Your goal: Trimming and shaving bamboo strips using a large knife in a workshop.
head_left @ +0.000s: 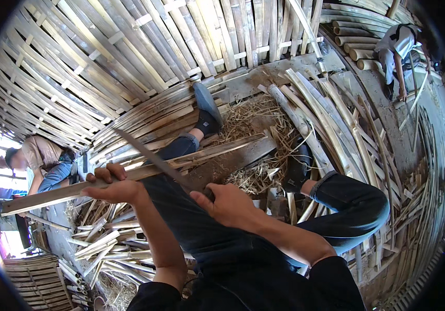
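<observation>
My left hand point(116, 187) is wrapped round a long split bamboo strip point(56, 196), palm beneath it and fingertips showing over its top. The strip slants across my legs, from the far left up to the straw near my feet. In my right hand point(227, 205) is the handle of a machete point(152, 158), its long dark blade pointing up and left across the strip. Whether the blade touches the strip I cannot tell. The strip's far end lies along a wooden board point(245, 158) between my outstretched legs.
Bamboo shavings point(258, 122) cover the ground by my feet. Split bamboo pieces point(111, 246) are heaped at left, and longer ones point(336, 116) lie at right. A slatted bamboo wall point(181, 36) rises ahead. One person point(48, 160) bends at far left, another point(398, 49) at far right.
</observation>
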The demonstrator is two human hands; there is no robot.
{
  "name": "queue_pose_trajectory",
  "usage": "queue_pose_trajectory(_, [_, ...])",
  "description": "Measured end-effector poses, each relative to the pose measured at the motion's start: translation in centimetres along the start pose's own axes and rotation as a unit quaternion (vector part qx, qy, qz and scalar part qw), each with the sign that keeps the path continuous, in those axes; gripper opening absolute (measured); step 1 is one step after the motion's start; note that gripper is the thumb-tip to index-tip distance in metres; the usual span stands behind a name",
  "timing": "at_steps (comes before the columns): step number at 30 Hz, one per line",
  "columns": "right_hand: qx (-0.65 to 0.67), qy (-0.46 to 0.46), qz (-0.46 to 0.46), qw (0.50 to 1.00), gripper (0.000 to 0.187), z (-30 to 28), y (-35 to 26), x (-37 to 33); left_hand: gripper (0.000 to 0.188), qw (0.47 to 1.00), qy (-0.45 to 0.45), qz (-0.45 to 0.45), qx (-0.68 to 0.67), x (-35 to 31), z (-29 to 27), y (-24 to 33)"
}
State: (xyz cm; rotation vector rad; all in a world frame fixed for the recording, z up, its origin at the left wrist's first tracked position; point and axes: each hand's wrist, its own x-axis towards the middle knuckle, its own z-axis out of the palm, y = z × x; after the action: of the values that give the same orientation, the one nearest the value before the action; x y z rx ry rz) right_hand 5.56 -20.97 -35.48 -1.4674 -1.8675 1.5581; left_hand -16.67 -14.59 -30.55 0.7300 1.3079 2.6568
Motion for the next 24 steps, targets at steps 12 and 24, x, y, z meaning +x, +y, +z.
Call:
queue_pose_trajectory(12, [-0.015,0.064,0.041,0.997,0.067,0.1,2.9,1.2,0.056,0.999,-0.03,0.006,-0.02,-0.7,0.2,-0.3])
queue_pose_trajectory(24, [-0.139,0.102,0.224,0.959,0.081,-2.0,29.0,8.8,0.053,0.997,-0.064,0.03,-0.025,1.8,0.7,4.0])
